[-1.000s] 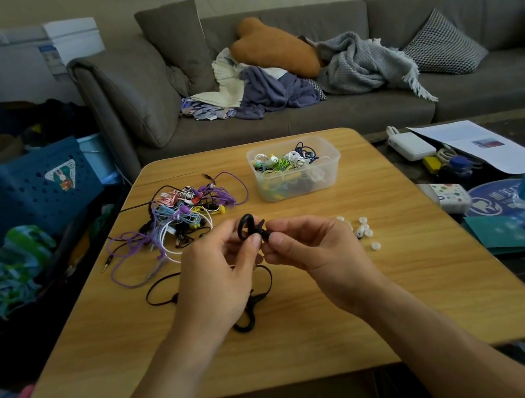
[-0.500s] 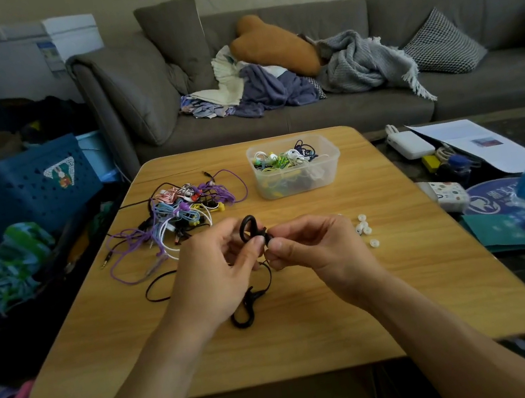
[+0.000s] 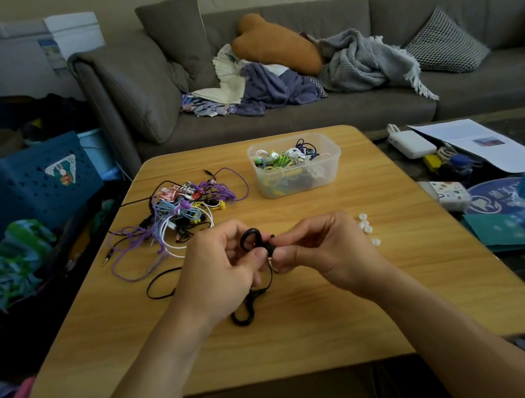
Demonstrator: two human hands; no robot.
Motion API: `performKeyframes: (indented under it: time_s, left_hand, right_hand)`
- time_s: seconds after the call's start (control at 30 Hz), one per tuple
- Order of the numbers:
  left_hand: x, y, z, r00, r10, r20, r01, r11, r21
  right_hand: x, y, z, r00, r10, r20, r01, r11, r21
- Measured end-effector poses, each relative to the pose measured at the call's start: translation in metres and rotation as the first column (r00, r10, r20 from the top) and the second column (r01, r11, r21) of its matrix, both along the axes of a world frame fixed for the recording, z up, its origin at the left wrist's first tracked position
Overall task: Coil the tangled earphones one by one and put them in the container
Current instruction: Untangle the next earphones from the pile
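Black earphones (image 3: 251, 239), thin flat cord, loop above the wooden table's (image 3: 312, 336) near middle, slack trailing down onto it. Left hand (image 3: 221, 275) and right hand (image 3: 326, 254) both pinch the small coil between curled fingertips. Beyond, a tangled multicoloured earphone pile (image 3: 183, 212) toward the far-left edge; the clear plastic container (image 3: 298, 169) of coiled sets sits near the far edge.
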State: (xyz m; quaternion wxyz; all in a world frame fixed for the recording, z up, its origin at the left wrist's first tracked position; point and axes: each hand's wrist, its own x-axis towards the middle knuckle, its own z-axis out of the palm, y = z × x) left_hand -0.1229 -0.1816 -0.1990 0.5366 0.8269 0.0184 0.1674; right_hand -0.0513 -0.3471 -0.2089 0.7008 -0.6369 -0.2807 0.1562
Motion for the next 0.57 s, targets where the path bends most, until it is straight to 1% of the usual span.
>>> performKeyframes:
  time_s: [0.13,0.23,0.3,0.37,0.43,0.5,0.57]
  left_hand:
    - [0.002,0.002,0.002,0.989,0.005,-0.146,-0.025,0.991,-0.135]
    - [0.001,0.002,0.003,0.979,0.001,-0.204,-0.035,0.986,-0.160]
    - [0.001,0.000,0.004,0.978,0.007,-0.209,-0.050,0.979,-0.200]
    - [0.000,-0.004,0.005,0.987,0.046,-0.153,-0.079,0.974,-0.214]
    - [0.000,-0.009,0.005,0.992,0.115,-0.048,-0.121,0.978,-0.172]
    - [0.000,-0.014,0.005,0.984,0.165,0.069,-0.158,0.983,-0.094]
    - [0.001,-0.015,0.004,0.967,0.184,0.177,-0.191,0.981,0.025]
  right_hand:
    - [0.000,0.001,-0.001,0.973,-0.051,0.225,0.080,0.989,-0.122]
    - [0.003,0.001,-0.004,0.894,-0.064,0.443,0.167,0.966,-0.198]
    - [0.002,0.002,-0.004,0.862,-0.063,0.502,0.197,0.956,-0.219]
    - [-0.002,0.004,-0.003,0.877,-0.124,0.464,0.246,0.946,-0.212]
    - [-0.007,0.009,-0.004,0.901,-0.200,0.385,0.278,0.947,-0.158]
    - [-0.011,0.013,-0.005,0.921,-0.277,0.275,0.307,0.949,-0.072]
    - [-0.013,0.017,-0.008,0.935,-0.318,0.155,0.322,0.947,0.000]
